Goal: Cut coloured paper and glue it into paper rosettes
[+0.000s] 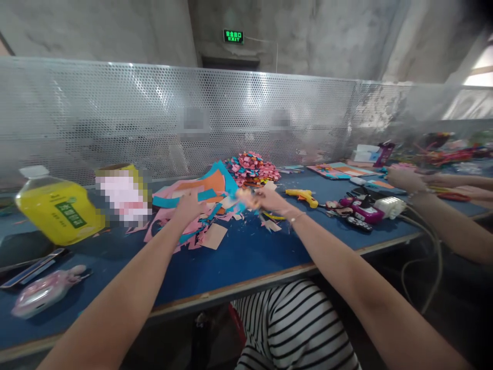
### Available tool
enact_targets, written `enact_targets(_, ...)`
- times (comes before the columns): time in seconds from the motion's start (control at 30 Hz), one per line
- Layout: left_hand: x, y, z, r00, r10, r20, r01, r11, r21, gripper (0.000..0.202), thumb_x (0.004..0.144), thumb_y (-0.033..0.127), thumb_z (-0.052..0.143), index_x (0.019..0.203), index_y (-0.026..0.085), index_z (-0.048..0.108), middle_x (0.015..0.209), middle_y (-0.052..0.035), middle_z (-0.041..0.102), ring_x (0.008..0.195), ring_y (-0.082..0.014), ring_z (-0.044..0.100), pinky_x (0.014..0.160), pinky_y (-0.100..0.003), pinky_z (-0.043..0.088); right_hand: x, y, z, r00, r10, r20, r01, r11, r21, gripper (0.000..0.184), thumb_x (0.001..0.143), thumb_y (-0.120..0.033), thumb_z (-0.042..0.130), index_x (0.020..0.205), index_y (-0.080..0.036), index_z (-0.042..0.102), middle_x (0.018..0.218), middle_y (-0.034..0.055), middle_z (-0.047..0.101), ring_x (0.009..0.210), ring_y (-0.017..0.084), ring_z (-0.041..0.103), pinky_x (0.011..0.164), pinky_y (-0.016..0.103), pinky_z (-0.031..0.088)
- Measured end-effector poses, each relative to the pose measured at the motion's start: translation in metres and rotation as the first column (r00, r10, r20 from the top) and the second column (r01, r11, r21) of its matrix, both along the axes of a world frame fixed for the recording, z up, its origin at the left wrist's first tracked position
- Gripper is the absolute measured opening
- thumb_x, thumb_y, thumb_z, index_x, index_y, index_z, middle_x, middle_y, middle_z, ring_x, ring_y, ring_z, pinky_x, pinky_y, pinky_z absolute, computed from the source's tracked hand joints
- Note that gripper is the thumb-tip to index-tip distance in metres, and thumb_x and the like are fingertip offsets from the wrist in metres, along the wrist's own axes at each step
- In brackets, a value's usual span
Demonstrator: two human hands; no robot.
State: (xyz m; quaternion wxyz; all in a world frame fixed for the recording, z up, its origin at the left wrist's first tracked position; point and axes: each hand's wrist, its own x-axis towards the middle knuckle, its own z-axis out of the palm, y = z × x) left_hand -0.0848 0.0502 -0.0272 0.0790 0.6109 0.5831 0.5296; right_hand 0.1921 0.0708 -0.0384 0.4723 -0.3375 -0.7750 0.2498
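My left hand (190, 206) is over a loose heap of coloured sheet scraps, its fingers closed across a blue strip (164, 201). Beneath and behind it lie pink sheets (175, 187), an orange piece (214, 182) and a larger blue sheet (228, 177). My right hand (267, 199) is just right of the heap, blurred by motion. Its fingers look pinched together; what they hold, if anything, cannot be made out. A beige square (214, 236) lies in front of the heap. Behind my right hand rises a mound of small pink, blue and orange pieces (252, 168).
Right of my right hand lies a yellow glue gun (302, 197), with a purple device (364, 209) and a white power strip (391, 206) beyond. A yellow jug (57, 205) and a pink phone-like case (48, 292) are at left. Another person's hand (404, 180) works at far right.
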Motion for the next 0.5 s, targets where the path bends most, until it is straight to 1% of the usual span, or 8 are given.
enact_targets(0.07,-0.006,0.006,-0.008,0.99,-0.081,-0.113,0.067,0.99,-0.122,0.025,0.047,0.028,0.074,0.049,0.021,0.051,0.049,-0.0018,0.05,0.072,-0.0268,0.057,0.071,-0.033,0.036,-0.007,-0.004,-0.006,0.988,-0.017,0.151,0.021,0.999,-0.028,0.035,0.069,-0.05,0.064,0.054,-0.02,0.055,0.052,0.0027,0.056,0.053,0.014,0.05,0.053,0.026,0.038)
enact_targets(0.1,-0.005,0.009,-0.011,0.979,-0.146,-0.145,0.121,0.979,-0.166,0.026,0.049,0.029,0.073,0.045,0.021,0.049,0.044,-0.0006,0.046,0.066,-0.0243,0.056,0.068,-0.031,0.036,-0.009,-0.004,-0.006,0.964,-0.033,0.264,0.042,0.999,-0.028,0.035,0.071,-0.049,0.062,0.055,-0.019,0.055,0.054,0.0033,0.057,0.054,0.014,0.051,0.053,0.025,0.038)
enact_targets(0.17,0.0,0.011,-0.015,0.945,-0.236,-0.227,0.19,0.96,-0.207,0.031,0.052,0.032,0.071,0.039,0.022,0.045,0.039,0.001,0.041,0.055,-0.0192,0.052,0.063,-0.028,0.033,-0.008,-0.004,-0.003,0.901,-0.112,0.42,0.112,0.993,0.024,0.031,0.078,-0.044,0.055,0.062,-0.018,0.059,0.065,0.0055,0.062,0.06,0.015,0.054,0.057,0.025,0.038)
enact_targets(0.23,0.006,0.012,-0.017,0.896,-0.26,-0.36,0.194,0.958,-0.211,0.031,0.053,0.036,0.069,0.039,0.021,0.047,0.039,0.001,0.042,0.051,-0.0164,0.048,0.059,-0.026,0.032,0.0,0.0,0.003,0.838,-0.235,0.492,0.219,0.971,0.091,0.022,0.081,-0.034,0.052,0.073,-0.016,0.063,0.077,0.0083,0.065,0.069,0.016,0.058,0.062,0.025,0.04)
enact_targets(0.3,0.011,0.011,-0.018,0.841,-0.241,-0.484,0.146,0.963,-0.225,0.028,0.057,0.04,0.065,0.042,0.021,0.052,0.044,-0.0014,0.049,0.052,-0.0169,0.049,0.058,-0.025,0.032,0.013,0.005,0.008,0.744,-0.346,0.572,0.346,0.931,0.113,0.015,0.079,-0.024,0.053,0.081,-0.014,0.064,0.085,0.0114,0.066,0.08,0.019,0.06,0.069,0.026,0.041)
enact_targets(0.37,0.014,0.009,-0.016,0.808,-0.206,-0.552,0.093,0.97,-0.227,0.022,0.063,0.039,0.059,0.051,0.02,0.06,0.056,-0.006,0.06,0.06,-0.0204,0.054,0.059,-0.027,0.034,0.026,0.009,0.01,0.627,-0.426,0.652,0.474,0.873,0.115,0.019,0.077,-0.019,0.052,0.091,-0.012,0.064,0.096,0.0146,0.064,0.091,0.022,0.059,0.078,0.028,0.041)
enact_targets(0.43,0.016,0.006,-0.011,0.807,-0.162,-0.568,0.052,0.977,-0.205,0.02,0.066,0.036,0.055,0.061,0.019,0.066,0.072,-0.0104,0.067,0.072,-0.0249,0.058,0.063,-0.03,0.037,0.039,0.01,0.011,0.534,-0.49,0.689,0.587,0.802,0.116,0.028,0.077,-0.017,0.051,0.102,-0.012,0.062,0.108,0.0169,0.059,0.101,0.025,0.056,0.084,0.032,0.041)
enact_targets(0.5,0.019,0.002,-0.003,0.838,-0.115,-0.534,0.025,0.985,-0.173,0.021,0.065,0.036,0.057,0.066,0.019,0.069,0.081,-0.0113,0.069,0.081,-0.0276,0.059,0.068,-0.032,0.038,0.05,0.009,0.012,0.472,-0.543,0.695,0.681,0.725,0.103,0.034,0.078,-0.017,0.049,0.11,-0.012,0.059,0.115,0.0184,0.054,0.108,0.029,0.052,0.087,0.037,0.041)
